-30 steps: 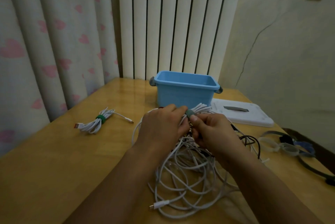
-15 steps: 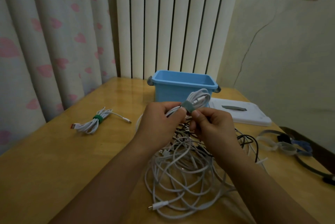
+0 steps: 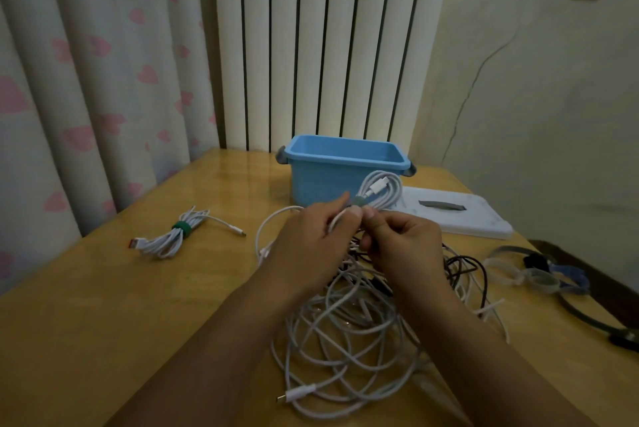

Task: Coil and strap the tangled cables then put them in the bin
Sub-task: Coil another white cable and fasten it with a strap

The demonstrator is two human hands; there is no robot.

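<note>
White coiled cable (image 3: 382,189) with grey strap (image 3: 359,201) sitting just beyond fingertips, in front of blue bin (image 3: 345,167). Left hand (image 3: 311,247) and right hand (image 3: 403,247) both pinching coil at strap. Tangled cables (image 3: 352,333) lying below hands on table (image 3: 103,305). Green-strapped coil (image 3: 173,236) lying well left of fingers. Loose straps (image 3: 518,274) lying right.
</note>
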